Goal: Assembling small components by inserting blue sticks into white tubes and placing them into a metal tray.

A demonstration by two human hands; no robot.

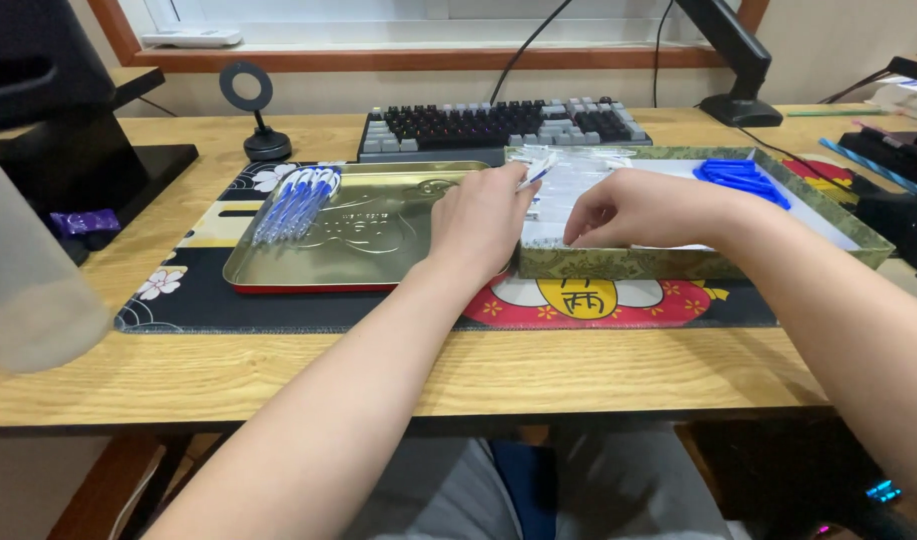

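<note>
Pen parts (568, 195), clear barrels, lie in patterned box (678, 263) at 1 o'clock of your chest. Your left hand (478, 220) is closed around one clear pen piece (538, 172) with blue tip, held over box's left edge. Your right hand (638, 210) is curled, fingertips down among barrels; whether it has hold of anything, cannot tell. Finished blue pens (296, 203) lie in gold tray (378, 262) at 11 o'clock; blue caps (740, 180) at box's 2 o'clock. Judged step: mid-assembly of one pen. Next move likely calls for lining up mating piece squarely before pressing.

left hand (481, 218): forearm stretched forward, fingers pinched closed | right hand (640, 208): palm down; fingertips curled downward
</note>
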